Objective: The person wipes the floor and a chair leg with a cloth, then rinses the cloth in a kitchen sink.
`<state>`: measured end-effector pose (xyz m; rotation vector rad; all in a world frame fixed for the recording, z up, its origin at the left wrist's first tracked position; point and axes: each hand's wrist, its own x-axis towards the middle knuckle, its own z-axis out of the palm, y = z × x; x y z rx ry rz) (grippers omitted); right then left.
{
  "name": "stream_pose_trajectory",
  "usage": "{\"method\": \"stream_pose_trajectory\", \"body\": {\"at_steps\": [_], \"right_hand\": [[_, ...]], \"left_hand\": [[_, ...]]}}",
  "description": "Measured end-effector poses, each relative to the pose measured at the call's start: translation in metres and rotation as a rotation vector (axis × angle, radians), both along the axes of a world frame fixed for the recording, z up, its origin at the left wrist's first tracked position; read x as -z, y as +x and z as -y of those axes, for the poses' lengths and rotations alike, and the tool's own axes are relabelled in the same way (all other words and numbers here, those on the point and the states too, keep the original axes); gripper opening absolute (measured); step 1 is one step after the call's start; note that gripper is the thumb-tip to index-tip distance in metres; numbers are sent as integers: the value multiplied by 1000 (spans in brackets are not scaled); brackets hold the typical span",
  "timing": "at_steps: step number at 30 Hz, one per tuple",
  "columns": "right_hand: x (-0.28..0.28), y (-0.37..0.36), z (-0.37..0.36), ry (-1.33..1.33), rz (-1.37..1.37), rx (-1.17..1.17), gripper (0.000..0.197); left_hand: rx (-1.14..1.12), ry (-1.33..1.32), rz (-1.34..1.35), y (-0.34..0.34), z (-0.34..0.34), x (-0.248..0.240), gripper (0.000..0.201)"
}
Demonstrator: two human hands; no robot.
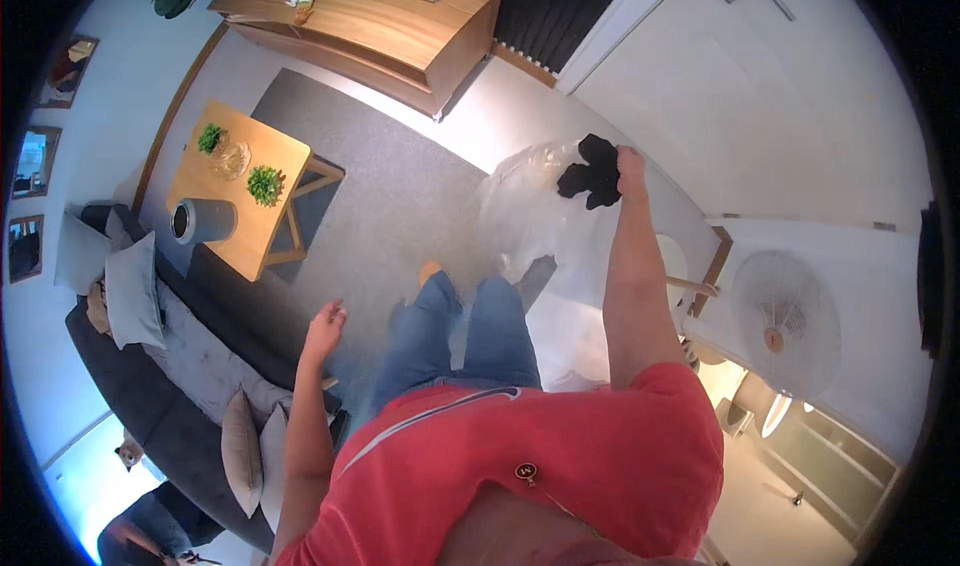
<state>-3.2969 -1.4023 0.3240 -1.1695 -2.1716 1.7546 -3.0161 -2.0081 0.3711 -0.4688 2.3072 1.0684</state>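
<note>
Stretched out to the far right, my right hand (630,171) is closed on a bunched black cloth (590,174), whose exact kind I cannot make out. Beneath and left of the cloth, a large, crinkled, clear plastic bag (520,201) stands on the floor. Whether the cloth touches the bag is unclear. My left hand (325,331) hangs at my left side with its fingers loosely apart, holding nothing.
A wooden coffee table (255,236) with two small green plants and a grey cylinder stands at left, beside a dark sofa (150,406). A wooden cabinet (400,26) is ahead. At right are a white door (760,96) and a round fan (790,321).
</note>
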Motion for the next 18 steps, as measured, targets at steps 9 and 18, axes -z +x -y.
{"method": "stream_pose_trajectory", "body": {"at_steps": [9,18], "right_hand": [[63,-107,-88,86,70,-5,26],[97,-128,-83,491,55,-228,42]], "left_hand": [[-179,-191,38,18,-52,21,37],[-237,-103,273,52,-179,13,42]]}}
